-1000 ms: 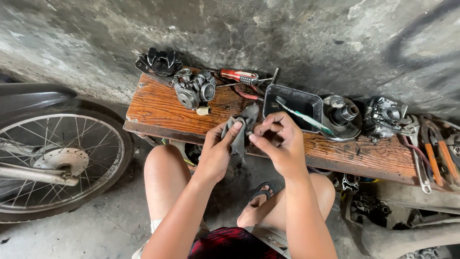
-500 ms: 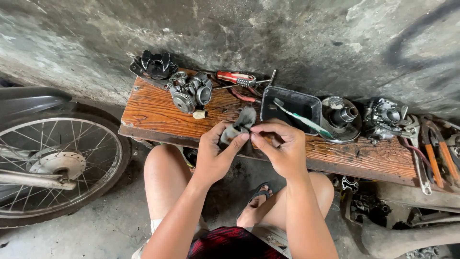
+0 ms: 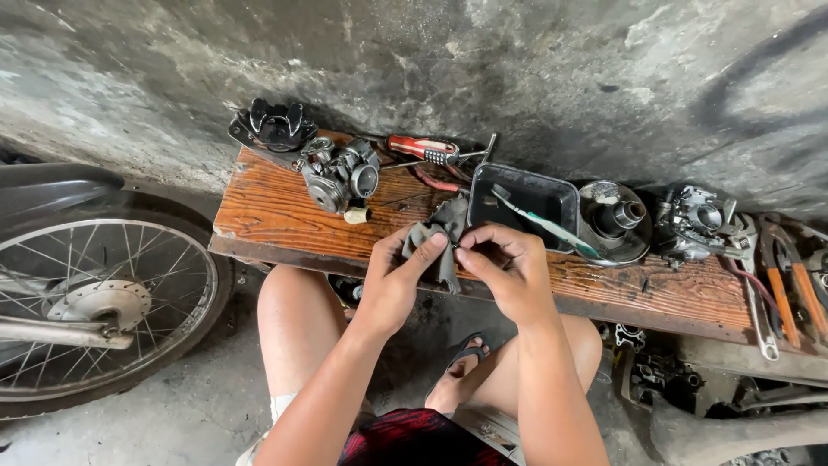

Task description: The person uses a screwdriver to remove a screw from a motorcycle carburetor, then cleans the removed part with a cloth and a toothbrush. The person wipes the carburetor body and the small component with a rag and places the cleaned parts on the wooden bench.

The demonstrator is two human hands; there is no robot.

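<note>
My left hand (image 3: 395, 278) grips a dirty grey rag (image 3: 446, 231) just above the front edge of a wooden bench (image 3: 267, 211). My right hand (image 3: 509, 269) pinches the same rag from the right, fingertips meeting those of the left hand; whatever small part may be inside the cloth is hidden. Behind the hands stands a black rectangular tray (image 3: 523, 194) with a green-handled toothbrush (image 3: 545, 223) lying across it.
On the bench lie a carburetor (image 3: 341, 177), a black brake part (image 3: 275, 128), a red-handled screwdriver (image 3: 424, 148), a round metal bowl part (image 3: 614, 219), another carburetor (image 3: 695, 224), a wrench and orange-handled pliers (image 3: 792, 285). A spoked motorcycle wheel (image 3: 86, 302) stands left. A rough concrete wall rises behind.
Both hands have kept working the rag, shifting slightly toward me and lower over the bench edge. The camera view has drifted a little.
</note>
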